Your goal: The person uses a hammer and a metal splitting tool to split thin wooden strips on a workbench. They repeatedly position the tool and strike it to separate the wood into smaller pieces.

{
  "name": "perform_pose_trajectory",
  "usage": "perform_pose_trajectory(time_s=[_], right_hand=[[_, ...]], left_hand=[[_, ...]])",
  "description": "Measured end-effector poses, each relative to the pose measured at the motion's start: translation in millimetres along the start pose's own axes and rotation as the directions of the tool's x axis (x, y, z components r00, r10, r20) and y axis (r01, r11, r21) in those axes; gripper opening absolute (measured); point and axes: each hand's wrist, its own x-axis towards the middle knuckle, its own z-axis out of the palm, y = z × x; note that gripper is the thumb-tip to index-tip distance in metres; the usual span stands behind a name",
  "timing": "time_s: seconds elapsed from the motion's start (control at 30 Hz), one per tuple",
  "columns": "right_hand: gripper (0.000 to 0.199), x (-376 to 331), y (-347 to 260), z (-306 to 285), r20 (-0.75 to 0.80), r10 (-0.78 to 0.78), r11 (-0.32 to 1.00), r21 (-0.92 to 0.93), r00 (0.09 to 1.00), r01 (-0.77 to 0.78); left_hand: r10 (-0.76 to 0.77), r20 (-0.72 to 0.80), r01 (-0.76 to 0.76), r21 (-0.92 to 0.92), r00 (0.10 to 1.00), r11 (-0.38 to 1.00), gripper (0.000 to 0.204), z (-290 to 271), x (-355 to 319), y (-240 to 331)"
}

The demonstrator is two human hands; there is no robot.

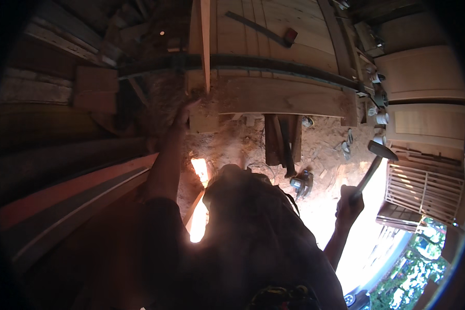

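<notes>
Raised out at the right, my right hand [350, 204] is closed round the handle of a hammer [368, 178]. The hammer's dark metal head [382, 150] points up and away from the bench. My left hand [185, 112] is at the near left corner of the wooden workpiece, beside the lower end of a narrow upright wooden strip [205, 49]. Shadow blurs its fingers, so I cannot make out their grip. Under the strip is a pale wood block [204, 124]. A wide plank [281, 96] runs rightward from there.
A try square [261, 29] lies on the panel boards [305, 31]. A long dark metal bar [274, 63] crosses them. Below, a power tool [301, 183] and sandals [346, 150] are on the dusty floor. Stacked timber [36, 93] stands left; wooden door panels [423, 72] stand right.
</notes>
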Motion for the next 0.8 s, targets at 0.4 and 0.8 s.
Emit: perform_pose_trajectory(time_s=[0.4, 0.8], right_hand=[[0.015, 40.2, -64.8, 37.9, 0.318, -0.397, 0.857, -0.207, 0.861, 0.472], [0.023, 76.2, -318.8, 80.4, 0.17, -0.891, 0.427, -0.009, 0.422, 0.904]], left_hand=[[0.055, -0.002, -0.053, 0.232, 0.998, 0.971, 0.051, -14.5, 25.3, -4.9], [0.926, 0.333, -0.982, 0.012, 0.18, 0.187, 0.039, 188.9, -144.0, 140.3]])
